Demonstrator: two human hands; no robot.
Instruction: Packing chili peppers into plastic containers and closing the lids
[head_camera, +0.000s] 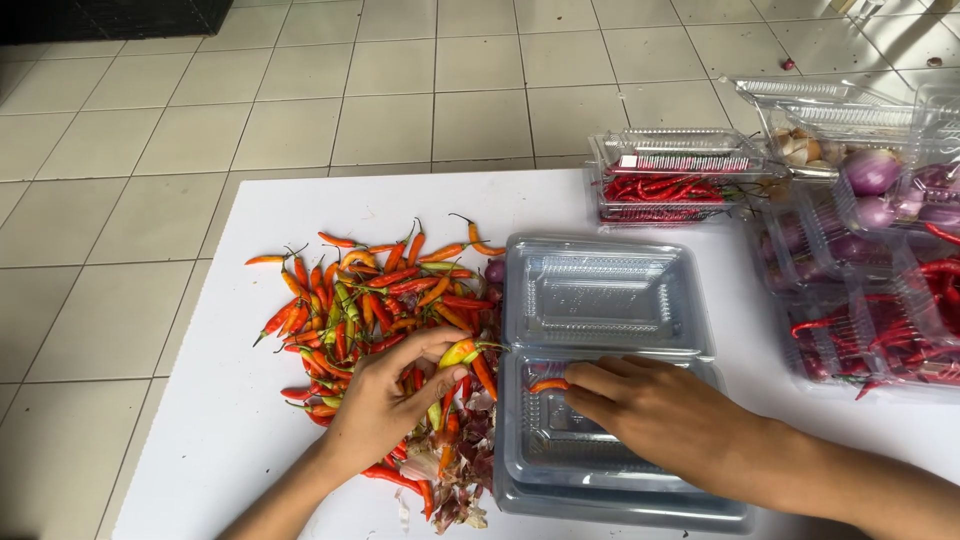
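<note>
A yellow-green chilli (462, 351) sat pinched above the heap. An orange chilli (549, 384) lay in the open clear clamshell box (600, 300).

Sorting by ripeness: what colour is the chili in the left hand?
Yellow-green with red, seen in the head view: chili, left hand.

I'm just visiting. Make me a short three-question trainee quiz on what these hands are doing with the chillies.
1. True or false: the left hand holds a chilli at its fingertips.
2. Where does the right hand set its orange chilli? A) on the tiles B) in the open clear box C) on the pile
3. What fills the shut box beyond the open one?

Key: 1 true. 2 B. 3 red chillies.
</note>
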